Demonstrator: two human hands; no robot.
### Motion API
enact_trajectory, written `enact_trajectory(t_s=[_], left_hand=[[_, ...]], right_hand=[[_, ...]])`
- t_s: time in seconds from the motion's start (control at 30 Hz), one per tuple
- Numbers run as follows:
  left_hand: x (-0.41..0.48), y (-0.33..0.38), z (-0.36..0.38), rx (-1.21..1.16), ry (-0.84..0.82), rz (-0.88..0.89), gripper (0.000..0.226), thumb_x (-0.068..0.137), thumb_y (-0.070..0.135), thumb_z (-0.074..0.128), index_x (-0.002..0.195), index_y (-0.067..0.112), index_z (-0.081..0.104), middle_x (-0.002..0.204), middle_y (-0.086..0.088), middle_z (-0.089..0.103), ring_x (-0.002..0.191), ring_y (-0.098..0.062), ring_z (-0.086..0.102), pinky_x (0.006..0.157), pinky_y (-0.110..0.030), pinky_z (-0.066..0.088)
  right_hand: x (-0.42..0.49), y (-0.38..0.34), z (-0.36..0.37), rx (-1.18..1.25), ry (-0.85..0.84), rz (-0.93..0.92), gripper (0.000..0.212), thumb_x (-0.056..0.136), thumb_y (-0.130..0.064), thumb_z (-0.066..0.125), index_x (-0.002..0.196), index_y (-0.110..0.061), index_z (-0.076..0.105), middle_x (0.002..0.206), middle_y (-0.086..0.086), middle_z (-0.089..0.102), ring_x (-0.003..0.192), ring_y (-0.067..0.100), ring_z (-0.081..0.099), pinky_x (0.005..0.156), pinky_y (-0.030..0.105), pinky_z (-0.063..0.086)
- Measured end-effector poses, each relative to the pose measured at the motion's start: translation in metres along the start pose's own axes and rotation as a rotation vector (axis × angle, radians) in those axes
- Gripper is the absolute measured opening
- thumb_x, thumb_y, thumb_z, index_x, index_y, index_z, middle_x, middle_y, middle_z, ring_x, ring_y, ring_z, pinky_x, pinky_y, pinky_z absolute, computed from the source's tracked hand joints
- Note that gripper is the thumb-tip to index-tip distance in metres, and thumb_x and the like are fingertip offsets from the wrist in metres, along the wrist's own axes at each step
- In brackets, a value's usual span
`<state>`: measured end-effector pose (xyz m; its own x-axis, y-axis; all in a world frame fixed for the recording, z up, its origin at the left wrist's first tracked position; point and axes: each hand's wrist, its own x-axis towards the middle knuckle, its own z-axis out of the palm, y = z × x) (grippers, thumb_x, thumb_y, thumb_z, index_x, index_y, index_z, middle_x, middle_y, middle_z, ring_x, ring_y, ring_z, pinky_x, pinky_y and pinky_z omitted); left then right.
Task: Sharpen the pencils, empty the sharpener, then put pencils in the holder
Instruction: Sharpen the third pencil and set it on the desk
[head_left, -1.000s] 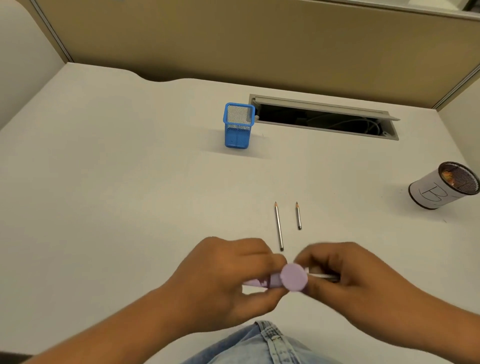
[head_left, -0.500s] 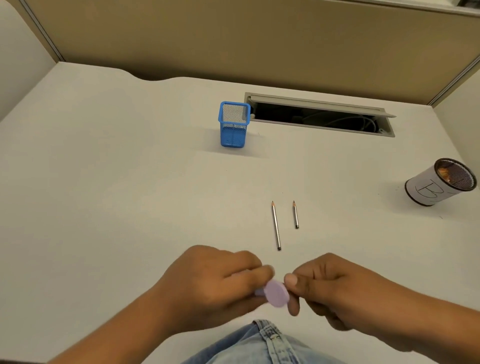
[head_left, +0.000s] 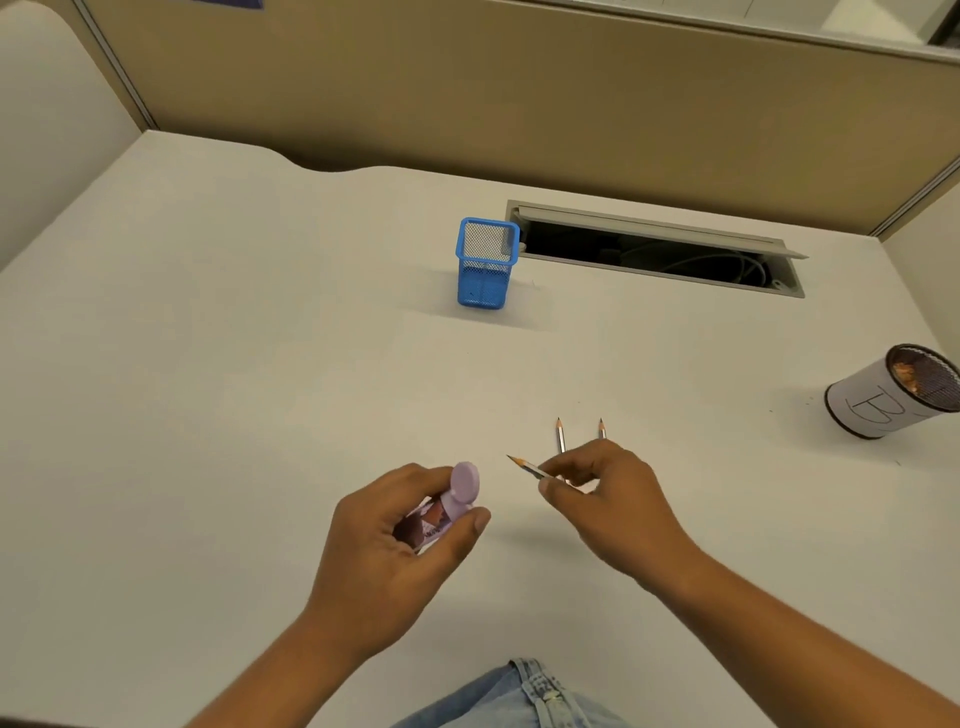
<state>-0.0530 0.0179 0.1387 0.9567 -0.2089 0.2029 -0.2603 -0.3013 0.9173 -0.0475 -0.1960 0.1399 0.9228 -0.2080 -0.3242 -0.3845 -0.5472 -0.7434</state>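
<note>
Bare forearms without sleeves, two bare hands (head_left: 613, 499), light blue denim jeans (head_left: 519, 696) with stitched seam

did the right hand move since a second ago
Yes: the right hand, pinching a pencil, moved away from the sharpener, forward until it overlaps the two loose pencils.

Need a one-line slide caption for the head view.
Left hand holds purple sharpener; right hand pinches a sharp pencil over two pencils on the desk; blue holder behind.
</note>
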Motion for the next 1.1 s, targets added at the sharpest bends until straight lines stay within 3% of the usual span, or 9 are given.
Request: enact_trajectory(t_s=[0.1,0.23,0.37,0.43,0.57,0.7,0.87,1.1], left_hand=[[-0.004,-0.004,0.000,0.004,0.006,-0.027,0.015,0.079,0.044,0.069,0.090,0.034,0.071,0.079,0.005,0.071,0.068,-0.023,0.063,0.055,-0.039,0.051],[-0.007,-0.006,-0.001,0.037,-0.002,-0.034,0.015,0.080,0.044,0.068,0.092,0.035,0.070,0.079,0.011,0.069,0.068,-0.020,0.062,0.055,-0.034,0.051],[-0.012,-0.009,-0.001,0.029,-0.004,-0.059,0.016,0.080,0.044,0.068,0.092,0.034,0.071,0.078,0.013,0.068,0.065,-0.016,0.060,0.054,-0.028,0.049],[-0.014,-0.010,-0.001,0.021,-0.007,-0.066,0.017,0.080,0.045,0.068,0.092,0.034,0.071,0.079,0.012,0.069,0.067,-0.018,0.062,0.055,-0.033,0.052],[-0.018,-0.011,-0.002,0.018,-0.017,-0.074,0.018,0.079,0.045,0.068,0.095,0.035,0.070,0.082,0.010,0.070,0.071,-0.022,0.064,0.057,-0.040,0.054],[-0.019,-0.010,-0.003,0.040,-0.039,-0.077,0.019,0.080,0.046,0.068,0.095,0.035,0.070,0.079,0.013,0.068,0.069,-0.018,0.062,0.054,-0.029,0.051],[-0.020,-0.009,-0.004,0.059,-0.053,-0.093,0.019,0.080,0.048,0.067,0.094,0.036,0.070,0.077,0.018,0.066,0.068,-0.012,0.061,0.055,-0.014,0.044],[-0.021,-0.007,-0.002,0.057,-0.058,-0.115,0.024,0.079,0.052,0.066,0.095,0.035,0.070,0.079,0.019,0.066,0.071,-0.011,0.062,0.057,-0.010,0.043]], right_hand=[[0.020,0.003,0.016,-0.115,0.003,0.008,0.005,0.083,-0.025,0.071,0.085,-0.027,0.075,0.075,-0.015,0.070,0.075,0.003,0.065,0.070,0.019,0.050],[0.038,0.008,0.029,-0.237,0.033,0.011,0.011,0.082,-0.027,0.073,0.092,-0.021,0.073,0.070,-0.013,0.067,0.073,0.010,0.065,0.068,0.023,0.047],[0.057,0.015,0.035,-0.224,0.047,0.099,0.025,0.077,-0.028,0.078,0.097,-0.018,0.066,0.078,-0.004,0.073,0.077,0.019,0.070,0.073,0.034,0.057],[0.065,0.018,0.036,-0.235,0.052,0.114,0.029,0.076,-0.028,0.079,0.098,-0.017,0.065,0.085,0.002,0.073,0.074,0.022,0.069,0.070,0.039,0.059],[0.074,0.021,0.037,-0.305,0.055,0.095,0.031,0.075,-0.025,0.079,0.100,-0.017,0.062,0.093,0.005,0.073,0.084,0.022,0.064,0.072,0.032,0.053],[0.076,0.021,0.039,-0.359,0.059,0.092,0.025,0.074,-0.024,0.081,0.088,-0.016,0.061,0.090,0.006,0.071,0.083,0.026,0.066,0.071,0.032,0.053],[0.075,0.020,0.038,-0.411,0.047,0.079,0.025,0.075,-0.021,0.081,0.089,-0.009,0.064,0.087,0.006,0.068,0.080,0.025,0.063,0.072,0.033,0.053],[0.073,0.018,0.038,-0.469,0.025,0.068,0.025,0.078,-0.025,0.079,0.090,-0.010,0.063,0.087,0.007,0.069,0.071,0.026,0.066,0.068,0.037,0.059]])
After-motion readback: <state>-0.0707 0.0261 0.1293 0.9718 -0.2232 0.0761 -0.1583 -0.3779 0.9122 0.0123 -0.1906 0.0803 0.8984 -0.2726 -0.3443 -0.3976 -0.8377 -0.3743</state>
